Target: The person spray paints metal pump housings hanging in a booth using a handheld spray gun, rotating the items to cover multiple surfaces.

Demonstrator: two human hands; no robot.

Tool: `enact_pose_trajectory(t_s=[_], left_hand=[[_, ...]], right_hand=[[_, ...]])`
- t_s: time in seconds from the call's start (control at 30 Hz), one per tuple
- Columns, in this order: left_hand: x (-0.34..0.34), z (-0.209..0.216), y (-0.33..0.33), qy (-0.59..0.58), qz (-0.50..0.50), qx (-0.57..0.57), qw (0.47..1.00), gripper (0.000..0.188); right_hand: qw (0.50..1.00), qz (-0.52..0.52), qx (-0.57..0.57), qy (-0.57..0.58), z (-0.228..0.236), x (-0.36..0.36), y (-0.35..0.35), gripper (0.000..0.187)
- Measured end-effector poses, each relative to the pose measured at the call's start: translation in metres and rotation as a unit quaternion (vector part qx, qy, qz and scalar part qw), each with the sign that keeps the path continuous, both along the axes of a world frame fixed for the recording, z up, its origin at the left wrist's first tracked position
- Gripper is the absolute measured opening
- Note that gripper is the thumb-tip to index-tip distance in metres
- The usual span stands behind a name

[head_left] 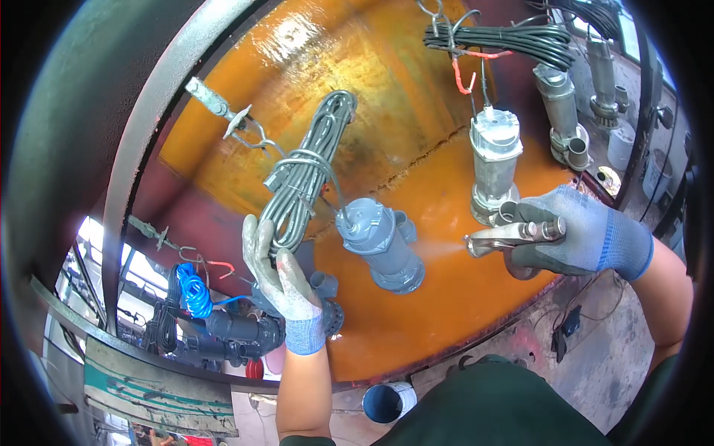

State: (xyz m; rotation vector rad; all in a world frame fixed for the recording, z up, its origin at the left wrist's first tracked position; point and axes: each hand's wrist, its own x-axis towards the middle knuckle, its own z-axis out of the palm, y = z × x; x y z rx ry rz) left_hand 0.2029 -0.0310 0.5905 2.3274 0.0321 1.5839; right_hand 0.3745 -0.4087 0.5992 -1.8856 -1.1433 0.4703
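My right hand (565, 230), in a grey and blue knit glove, is closed around a metal spray gun (513, 238). A pale mist leaves the gun's nozzle toward a hanging pump (372, 238) coated in wet-looking blue-grey paint. Above the pump hangs its bundled cable (305, 171), grey and tied round the middle, on a hook and chain. My left hand (279, 271), in a paint-smeared glove, is raised at the bundle's lower end, fingers stretched out and apart. It lies close against the cable; whether it touches is hard to tell.
Orange paint-coated panels (446, 290) curve behind the pump. An unpainted silver pump (496, 163) hangs to the right, with more metal pumps (558, 111) beyond. Dark painted pumps (242, 331) and a blue cable coil (194, 290) hang at left. A paint bucket (388, 401) stands below.
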Motion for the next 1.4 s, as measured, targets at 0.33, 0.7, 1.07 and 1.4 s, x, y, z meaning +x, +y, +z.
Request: enact_pose_trajectory(t_s=[0.33,0.7,1.07,1.4], left_hand=[[-0.010,-0.003,0.022,-0.015,0.005,-0.029,0.999,0.050],[-0.005,-0.001,0.071,-0.126,-0.047,-0.109,0.985,0.033],[0.004,0.007,0.161,-0.148,-0.064,-0.170,0.972,0.026],[0.022,0.012,0.188,-0.137,-0.082,-0.241,0.957,0.039]], right_hand=[[0.964,0.038,-0.105,-0.240,0.072,-0.009,0.040,0.031],[0.964,0.092,-0.037,-0.248,0.062,-0.001,0.066,0.034],[0.988,-0.026,0.117,-0.093,0.041,0.019,0.048,0.028],[1.000,-0.021,0.010,-0.004,0.052,-0.002,0.023,0.019]])
